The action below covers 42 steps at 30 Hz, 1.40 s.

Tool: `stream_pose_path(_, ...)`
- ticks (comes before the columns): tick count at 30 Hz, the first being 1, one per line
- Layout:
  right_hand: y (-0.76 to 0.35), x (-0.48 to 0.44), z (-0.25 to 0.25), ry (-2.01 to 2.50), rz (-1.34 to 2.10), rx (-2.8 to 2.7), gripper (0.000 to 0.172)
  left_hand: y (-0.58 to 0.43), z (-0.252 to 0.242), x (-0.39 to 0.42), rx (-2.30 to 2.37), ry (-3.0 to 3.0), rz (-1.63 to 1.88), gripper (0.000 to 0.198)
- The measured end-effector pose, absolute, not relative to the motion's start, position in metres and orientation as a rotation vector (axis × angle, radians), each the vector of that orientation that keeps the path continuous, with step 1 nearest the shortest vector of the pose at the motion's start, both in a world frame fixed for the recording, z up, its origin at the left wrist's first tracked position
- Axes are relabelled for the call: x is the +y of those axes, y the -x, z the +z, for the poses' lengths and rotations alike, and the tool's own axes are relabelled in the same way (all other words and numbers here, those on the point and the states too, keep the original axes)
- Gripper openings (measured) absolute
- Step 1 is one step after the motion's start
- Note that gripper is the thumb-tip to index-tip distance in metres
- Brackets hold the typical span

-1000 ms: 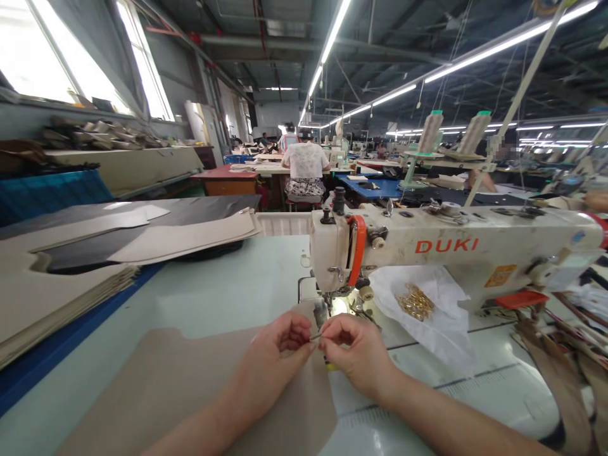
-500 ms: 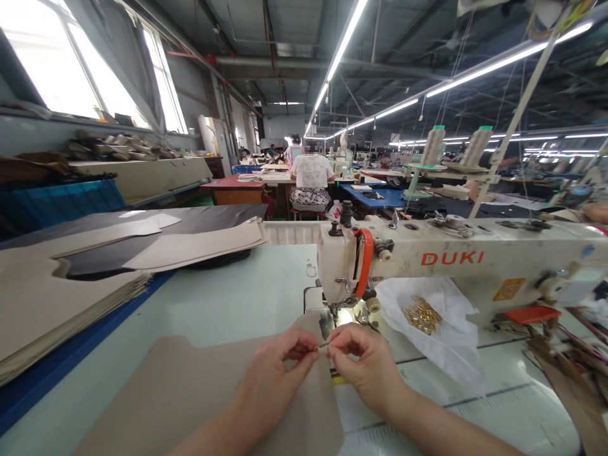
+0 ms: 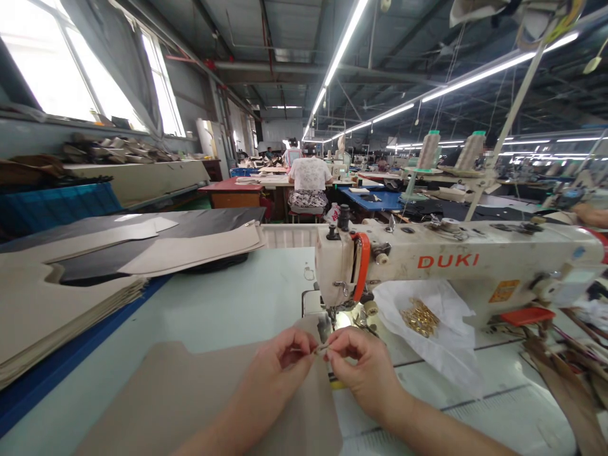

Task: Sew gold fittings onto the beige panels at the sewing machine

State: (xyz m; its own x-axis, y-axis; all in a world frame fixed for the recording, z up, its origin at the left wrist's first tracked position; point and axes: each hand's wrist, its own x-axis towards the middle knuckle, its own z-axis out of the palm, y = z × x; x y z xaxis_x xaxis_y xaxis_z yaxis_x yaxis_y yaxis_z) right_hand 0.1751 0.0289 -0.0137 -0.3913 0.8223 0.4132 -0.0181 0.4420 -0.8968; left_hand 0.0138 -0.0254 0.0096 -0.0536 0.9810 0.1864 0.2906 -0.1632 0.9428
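Beige strip (image 3: 322,348), slim and curved; fingers (image 3: 303,363) pinch it.

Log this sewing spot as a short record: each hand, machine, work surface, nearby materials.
Left hand: pinching a small thin piece, exact kind unclear
Right hand: pinching the same piece
Machine: white DUKI sewing machine, just beyond the hands
Work surface: pale table, beige panel lying flat beneath the left hand
Nearby, right: gold-coloured metal pieces on a white wrapping
Nearby, left: stacked beige panels

Left hand (image 3: 278,367) bare, right hand (image 3: 365,370) bare; forearms (image 3: 437,421) uncovered.
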Motion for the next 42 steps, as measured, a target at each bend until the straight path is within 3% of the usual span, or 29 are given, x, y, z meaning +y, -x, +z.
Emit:
stream_pose_path(19,-0.172,0.023,-0.010,0.725,1.158,-1.681,0.008,-0.023,0.012,-0.023,1.468,-1.478,1.299,0.008)
stream_pose_path(27,-0.175,0.024,-0.012,0.691,1.453,-1.568,0.010,-0.020,0.012,-0.026,1.488,-1.472,1.272,0.011)
stream_pose_path(42,-0.184,0.024,0.001,0.788,0.971,-2.034,0.014,-0.024,0.020,-0.033,1.683,-1.790,1.204,0.005)
